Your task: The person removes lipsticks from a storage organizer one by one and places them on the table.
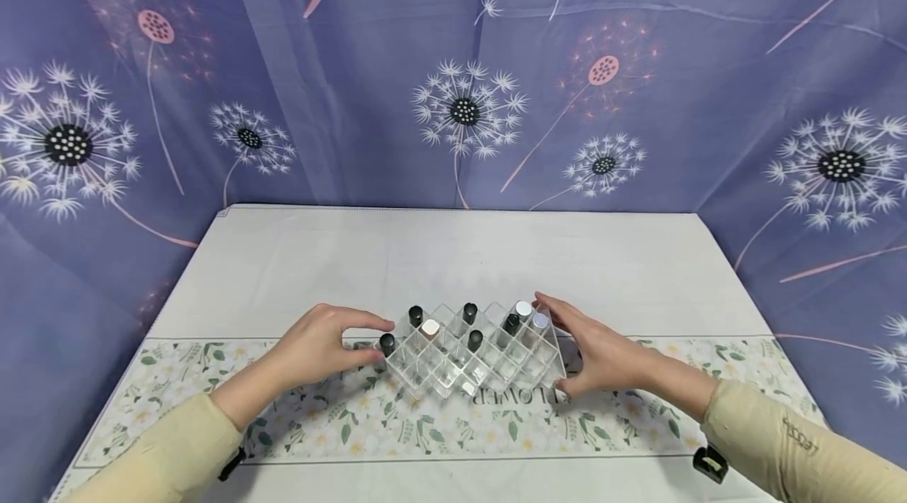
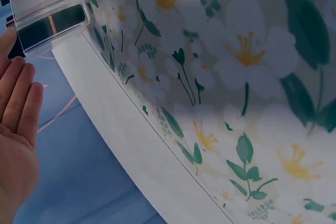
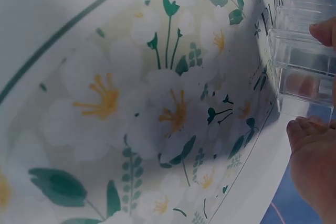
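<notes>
A clear plastic lipstick organizer (image 1: 448, 379) with diamond-shaped compartments sits at the middle of the table between both hands. My left hand (image 1: 315, 345) holds its left end, thumb at the front and index finger toward the back. At the right end, my right hand (image 1: 605, 349) grips it with the thumb at the front corner and fingers at the back. Several black-capped tubes (image 1: 470, 313) stand in the compartments, along with a white-capped one (image 1: 430, 328) and a lavender-capped one (image 1: 540, 322). In the left wrist view, a dark tube (image 2: 65, 18) with a gold band shows through the organizer's wall.
A floral runner (image 1: 319, 424) with printed lettering crosses the white table (image 1: 319, 259) beneath the organizer. Purple dandelion-print cloth (image 1: 383, 94) hangs behind the table and on both sides.
</notes>
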Tool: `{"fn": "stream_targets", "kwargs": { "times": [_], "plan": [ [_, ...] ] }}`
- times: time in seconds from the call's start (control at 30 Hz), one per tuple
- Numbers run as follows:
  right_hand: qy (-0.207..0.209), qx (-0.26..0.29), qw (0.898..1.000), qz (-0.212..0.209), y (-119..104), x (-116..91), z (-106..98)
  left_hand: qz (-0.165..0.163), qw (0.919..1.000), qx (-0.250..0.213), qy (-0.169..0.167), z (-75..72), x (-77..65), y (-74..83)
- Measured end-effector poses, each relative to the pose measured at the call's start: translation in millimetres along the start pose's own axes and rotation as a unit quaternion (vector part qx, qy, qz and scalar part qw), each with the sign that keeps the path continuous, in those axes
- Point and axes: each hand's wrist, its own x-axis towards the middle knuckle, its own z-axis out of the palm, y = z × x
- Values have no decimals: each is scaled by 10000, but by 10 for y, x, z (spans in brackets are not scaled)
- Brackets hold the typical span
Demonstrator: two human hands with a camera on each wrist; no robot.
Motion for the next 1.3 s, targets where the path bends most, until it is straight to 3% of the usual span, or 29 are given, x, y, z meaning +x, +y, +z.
{"fn": "stream_targets", "kwargs": {
  "times": [0.37,0.67,0.93,1.3],
  "plan": [
    [212,238,9994,154,6,-22,49,-22,10000,40,-15,14,11,-15],
    [246,887,9953,299,8,-23,101,-86,10000,44,-27,-11,32,-50],
    [340,790,9957,342,10,-9,129,223,9997,118,40,-7,40,-39],
    [347,1022,9938,283,37,-34,157,154,9995,224,160,30,54,1]
  ]
}}
